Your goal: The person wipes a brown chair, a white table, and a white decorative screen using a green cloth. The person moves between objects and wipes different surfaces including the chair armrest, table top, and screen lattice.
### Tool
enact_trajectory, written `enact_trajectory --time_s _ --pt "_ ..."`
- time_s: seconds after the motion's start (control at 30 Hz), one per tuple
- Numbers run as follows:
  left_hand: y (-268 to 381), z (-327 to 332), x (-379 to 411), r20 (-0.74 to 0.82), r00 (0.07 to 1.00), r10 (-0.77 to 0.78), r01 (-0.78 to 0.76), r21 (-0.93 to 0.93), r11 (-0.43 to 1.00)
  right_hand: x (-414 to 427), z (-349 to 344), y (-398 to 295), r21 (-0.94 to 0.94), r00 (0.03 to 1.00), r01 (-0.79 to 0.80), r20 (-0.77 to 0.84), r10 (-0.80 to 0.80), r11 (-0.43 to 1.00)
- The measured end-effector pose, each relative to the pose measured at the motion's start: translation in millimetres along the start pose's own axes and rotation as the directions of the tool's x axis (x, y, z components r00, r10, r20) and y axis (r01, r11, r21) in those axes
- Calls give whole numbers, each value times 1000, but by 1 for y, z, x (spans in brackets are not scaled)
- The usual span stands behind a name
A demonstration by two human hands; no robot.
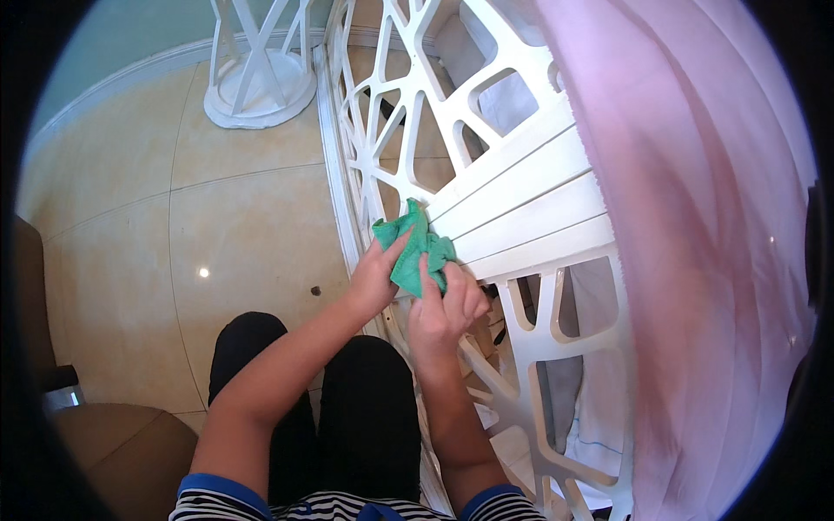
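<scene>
A crumpled green cloth [412,260] is held between both hands against the white grooved panel [521,202] of an openwork partition. My left hand [376,277] grips the cloth's left side, its fingers partly over the fabric. My right hand [446,312] has its fingers curled on the cloth's lower right part, beside the panel's lower edge. White lattice with rounded cutouts [417,98] continues above the panel, and more lattice [544,348] lies below it. The fingertips are partly hidden by the cloth.
Pink sheer fabric [704,260] hangs along the right of the partition. A white round-based stand [260,91] is on the tiled floor [254,228] at the upper left. Brown upholstered furniture [124,449] is at the lower left. A white floor track [335,163] runs along the partition's base.
</scene>
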State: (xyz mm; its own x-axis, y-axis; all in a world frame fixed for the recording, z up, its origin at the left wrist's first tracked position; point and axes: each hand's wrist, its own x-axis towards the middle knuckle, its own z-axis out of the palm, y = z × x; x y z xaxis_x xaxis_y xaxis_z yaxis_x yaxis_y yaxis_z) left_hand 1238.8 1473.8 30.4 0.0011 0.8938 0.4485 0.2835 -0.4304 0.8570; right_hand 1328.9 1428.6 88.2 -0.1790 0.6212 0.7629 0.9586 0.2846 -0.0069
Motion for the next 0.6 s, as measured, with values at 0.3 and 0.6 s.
enact_trajectory --time_s 0.3,0.6 --pt "70 -9 57 -191 954 229 -263 -174 949 62 -36 0 -78 950 -32 -311 6 996" --pt "62 1 62 -238 945 224 -260 -131 957 47 -30 11 -183 971 45 -223 -86 982"
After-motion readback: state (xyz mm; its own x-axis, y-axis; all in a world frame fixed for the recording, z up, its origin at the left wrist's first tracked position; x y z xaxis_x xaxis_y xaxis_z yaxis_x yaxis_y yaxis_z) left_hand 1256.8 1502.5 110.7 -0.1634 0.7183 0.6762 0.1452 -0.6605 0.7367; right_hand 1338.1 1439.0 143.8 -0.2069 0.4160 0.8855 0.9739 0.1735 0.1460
